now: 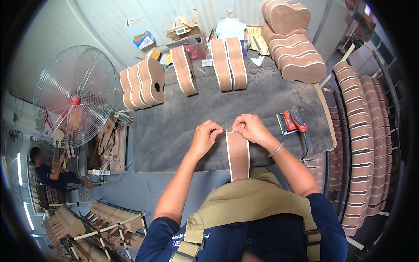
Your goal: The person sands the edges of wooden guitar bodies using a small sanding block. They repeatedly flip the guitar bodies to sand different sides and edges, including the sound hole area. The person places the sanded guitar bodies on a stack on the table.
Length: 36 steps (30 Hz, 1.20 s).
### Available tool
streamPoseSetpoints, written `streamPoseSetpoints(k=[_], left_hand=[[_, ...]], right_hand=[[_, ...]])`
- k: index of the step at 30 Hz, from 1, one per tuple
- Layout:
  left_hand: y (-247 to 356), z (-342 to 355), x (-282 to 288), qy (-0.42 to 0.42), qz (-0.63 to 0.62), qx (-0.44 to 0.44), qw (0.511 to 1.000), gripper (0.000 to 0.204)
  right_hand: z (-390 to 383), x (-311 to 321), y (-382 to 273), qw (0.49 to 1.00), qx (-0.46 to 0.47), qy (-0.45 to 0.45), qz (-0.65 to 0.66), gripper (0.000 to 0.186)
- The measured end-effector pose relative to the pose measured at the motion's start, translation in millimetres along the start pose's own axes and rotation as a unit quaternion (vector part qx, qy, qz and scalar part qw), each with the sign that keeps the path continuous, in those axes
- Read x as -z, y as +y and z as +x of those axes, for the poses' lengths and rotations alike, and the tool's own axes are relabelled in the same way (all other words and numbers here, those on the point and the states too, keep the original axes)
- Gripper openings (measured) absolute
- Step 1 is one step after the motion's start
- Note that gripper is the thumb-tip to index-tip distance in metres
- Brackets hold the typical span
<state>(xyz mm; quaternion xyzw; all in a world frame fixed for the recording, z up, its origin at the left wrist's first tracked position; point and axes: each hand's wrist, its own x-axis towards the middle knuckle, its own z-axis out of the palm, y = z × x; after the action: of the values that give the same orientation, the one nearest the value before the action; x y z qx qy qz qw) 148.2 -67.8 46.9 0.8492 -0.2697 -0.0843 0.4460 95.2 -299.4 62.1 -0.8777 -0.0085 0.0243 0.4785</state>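
Brown wood with white edging faces up on an instrument body (238, 153) at the near edge of the dark workbench (174, 126). At the body's far end, the left hand (205, 137) and the right hand (252, 129) bring thumb and fingertips close together; whether they grip something thin I cannot tell. A red and black sander (291, 121) lies on the workbench's right side, more bodies (219, 63) stand along its far side, and a round fan (77, 101) is to its left.

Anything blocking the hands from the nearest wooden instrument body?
Nothing visible. The left hand and right hand are at the far end of the wooden instrument body; whether they pinch something thin there is too small to tell. The red sander sits off to the right, clear of both.
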Motion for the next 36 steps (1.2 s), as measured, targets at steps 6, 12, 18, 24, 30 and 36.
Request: streamPoseSetpoints(k=[6,12,18,24,30,36], left_hand=[[32,-41,10,0.016,0.072,-0.059,0.995,0.005],[16,-15,9,0.060,0.055,-0.082,0.993,0.008],[28,-62,-2,0.080,0.133,-0.147,0.977,0.008],[23,-104,-21,0.115,0.172,-0.263,0.942,0.026],[7,-145,-37,0.005,0.141,-0.233,0.962,0.037],[15,-134,-22,-0.214,0.007,-0.100,0.972,0.015]], right_hand=[[-40,3,-11,0.985,0.167,0.033,-0.020,0.008],[-13,0,-9,0.990,0.126,0.057,-0.017,0.007],[-55,-6,-7,0.950,0.290,0.090,-0.075,0.008],[-103,-25,6,0.917,0.360,0.108,-0.134,0.021],[-143,-46,39,0.906,0.366,0.025,-0.212,0.018],[-153,-40,36,0.957,0.272,-0.085,-0.055,0.006]])
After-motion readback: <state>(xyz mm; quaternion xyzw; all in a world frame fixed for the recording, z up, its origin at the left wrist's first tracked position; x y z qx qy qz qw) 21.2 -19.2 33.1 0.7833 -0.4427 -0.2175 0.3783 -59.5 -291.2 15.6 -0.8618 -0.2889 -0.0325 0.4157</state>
